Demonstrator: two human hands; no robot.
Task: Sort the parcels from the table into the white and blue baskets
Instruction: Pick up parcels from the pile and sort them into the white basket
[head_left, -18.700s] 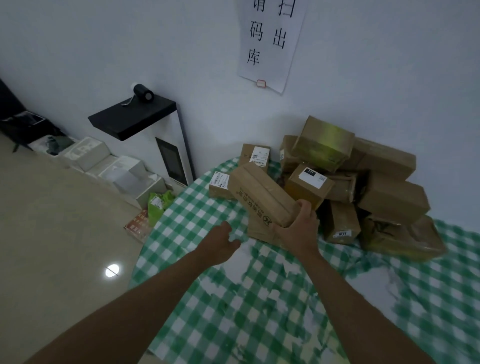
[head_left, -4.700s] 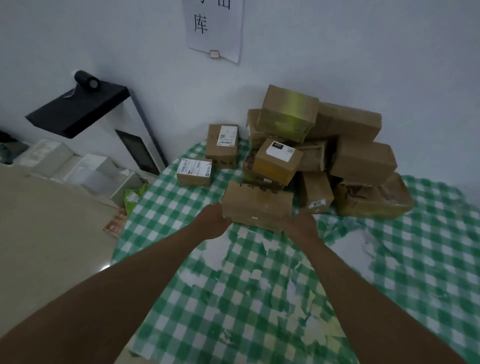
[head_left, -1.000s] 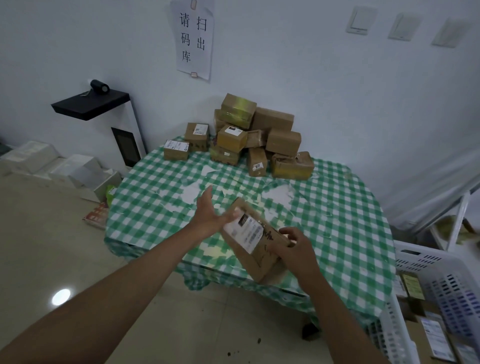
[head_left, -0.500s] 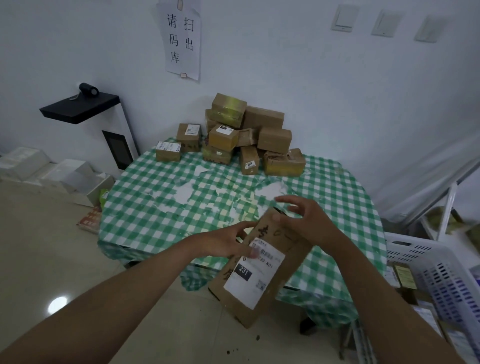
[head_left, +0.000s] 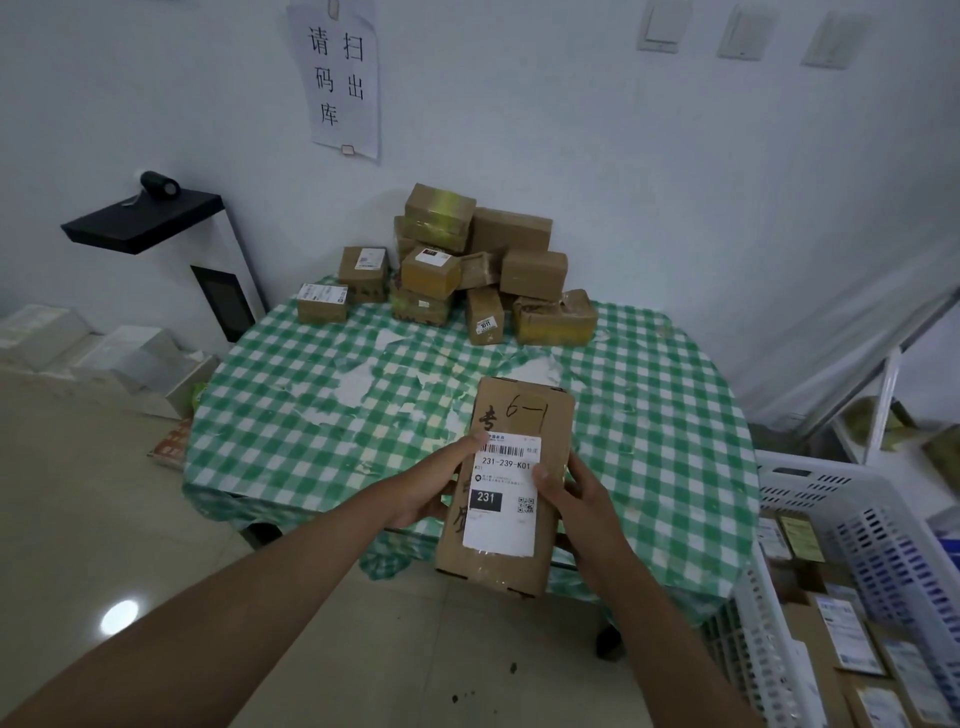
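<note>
A long brown cardboard parcel is held in the air above the near edge of the round table, which is covered with a green-and-white checked cloth. Its long axis runs away from the person, the far end tipped up and pointing toward the wall, and its labelled face is turned upward. A white shipping label marked "231-239-K01" and "231" is stuck on that face, and "6-1" is handwritten beyond it. The parcel is gripped on its left edge by the left hand and on its right edge by the right hand, thumbs laid on the label. At the table's far side, against the wall, a pile of brown cardboard boxes is stacked. Right of the table, a white perforated plastic basket is seen, with labelled parcels lying inside.
</note>
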